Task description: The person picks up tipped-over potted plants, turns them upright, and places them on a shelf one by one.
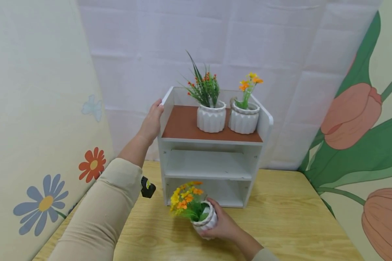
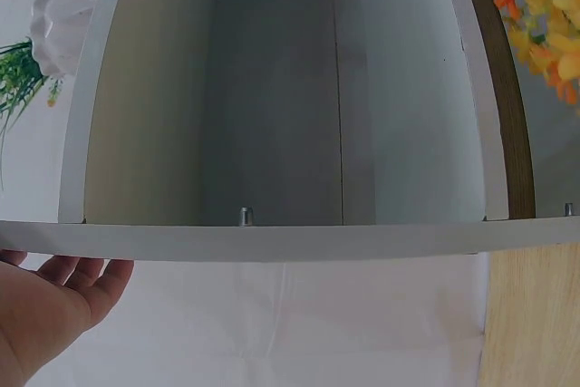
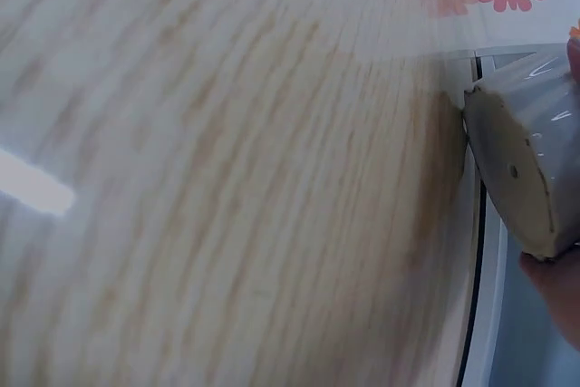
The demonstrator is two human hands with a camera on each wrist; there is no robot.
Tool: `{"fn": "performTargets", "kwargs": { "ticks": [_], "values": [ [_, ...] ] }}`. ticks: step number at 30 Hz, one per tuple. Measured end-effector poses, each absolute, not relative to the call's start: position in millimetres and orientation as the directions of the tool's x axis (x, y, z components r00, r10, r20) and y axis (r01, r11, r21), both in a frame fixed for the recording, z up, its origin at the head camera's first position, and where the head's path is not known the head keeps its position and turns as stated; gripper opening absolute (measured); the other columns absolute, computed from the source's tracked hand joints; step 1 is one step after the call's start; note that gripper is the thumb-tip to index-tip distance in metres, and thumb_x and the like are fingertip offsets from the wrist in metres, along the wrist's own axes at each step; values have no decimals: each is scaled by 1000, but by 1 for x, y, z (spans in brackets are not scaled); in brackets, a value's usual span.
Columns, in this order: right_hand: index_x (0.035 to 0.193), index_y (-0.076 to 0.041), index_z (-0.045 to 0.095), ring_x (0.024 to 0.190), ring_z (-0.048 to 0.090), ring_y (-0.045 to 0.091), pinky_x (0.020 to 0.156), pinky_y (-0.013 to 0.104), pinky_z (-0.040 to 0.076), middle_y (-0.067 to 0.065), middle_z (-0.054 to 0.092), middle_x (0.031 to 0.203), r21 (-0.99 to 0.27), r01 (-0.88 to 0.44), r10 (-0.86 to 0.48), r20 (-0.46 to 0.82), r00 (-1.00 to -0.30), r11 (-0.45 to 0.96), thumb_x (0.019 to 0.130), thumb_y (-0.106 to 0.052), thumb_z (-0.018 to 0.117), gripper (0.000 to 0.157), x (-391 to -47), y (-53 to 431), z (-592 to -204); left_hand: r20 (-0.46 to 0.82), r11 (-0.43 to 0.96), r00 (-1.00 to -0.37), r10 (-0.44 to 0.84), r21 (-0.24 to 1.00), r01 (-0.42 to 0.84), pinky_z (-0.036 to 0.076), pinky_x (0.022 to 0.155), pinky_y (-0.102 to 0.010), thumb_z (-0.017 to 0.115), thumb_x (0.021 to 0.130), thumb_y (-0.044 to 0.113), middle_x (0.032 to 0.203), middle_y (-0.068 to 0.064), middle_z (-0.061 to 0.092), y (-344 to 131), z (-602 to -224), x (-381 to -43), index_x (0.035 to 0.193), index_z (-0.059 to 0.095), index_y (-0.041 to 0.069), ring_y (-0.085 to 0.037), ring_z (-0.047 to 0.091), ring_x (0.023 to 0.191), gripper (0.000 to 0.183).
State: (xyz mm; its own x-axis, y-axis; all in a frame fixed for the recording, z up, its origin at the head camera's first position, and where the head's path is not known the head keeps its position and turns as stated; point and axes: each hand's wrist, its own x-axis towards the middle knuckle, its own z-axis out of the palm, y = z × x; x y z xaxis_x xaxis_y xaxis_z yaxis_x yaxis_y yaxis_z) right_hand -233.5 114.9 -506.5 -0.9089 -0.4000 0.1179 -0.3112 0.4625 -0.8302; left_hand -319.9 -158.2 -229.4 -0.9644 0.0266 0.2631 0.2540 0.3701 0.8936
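A white fluted pot (image 1: 205, 225) with yellow and orange flowers (image 1: 185, 197) is gripped by my right hand (image 1: 224, 224), in front of the shelf's bottom compartment. It leans to the left, and its underside shows in the right wrist view, where the pot (image 3: 530, 147) is partly cut off. My left hand (image 1: 151, 121) touches the outer face of the left side panel (image 2: 299, 242) of the white shelf unit (image 1: 212, 140), near the top. In the left wrist view, fingertips (image 2: 113, 283) rest against that panel.
On the brown top board (image 1: 183, 121) stand a white pot (image 1: 211, 117) with grass and red berries and another white pot (image 1: 244, 119) with orange flowers. A small black object (image 1: 147, 187) is by the left sleeve. The wooden table (image 1: 281, 217) meets patterned walls at both sides.
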Motion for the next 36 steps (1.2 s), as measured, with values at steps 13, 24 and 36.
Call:
{"fn": "performTargets", "kwargs": {
  "ticks": [13,24,36],
  "values": [
    [152,-13,22,128,48,42,105,59,38,25,44,144,-882,-211,-383,38,-923,421,64,-24,91,113,-226,128,-512,266,362,-964,27,896,257,16,116,-64,15,104,46,162,-14,20,-158,-231,-321,159,6,26,-37,23,146,60],
    [153,-15,18,132,44,42,107,60,34,24,39,148,-923,-131,-366,-11,-931,361,66,-20,90,113,-223,133,-516,286,342,-958,33,897,280,11,119,-60,16,104,45,164,-12,14,-158,-231,-320,159,7,24,-34,14,150,60],
    [152,-17,19,136,40,41,110,60,31,21,36,151,-930,-104,-329,-20,-944,353,67,-20,90,111,-218,133,-517,284,338,-958,37,899,279,10,119,-62,16,105,45,165,-10,12,-158,-230,-318,159,5,24,-33,12,151,60]
  ]
}}
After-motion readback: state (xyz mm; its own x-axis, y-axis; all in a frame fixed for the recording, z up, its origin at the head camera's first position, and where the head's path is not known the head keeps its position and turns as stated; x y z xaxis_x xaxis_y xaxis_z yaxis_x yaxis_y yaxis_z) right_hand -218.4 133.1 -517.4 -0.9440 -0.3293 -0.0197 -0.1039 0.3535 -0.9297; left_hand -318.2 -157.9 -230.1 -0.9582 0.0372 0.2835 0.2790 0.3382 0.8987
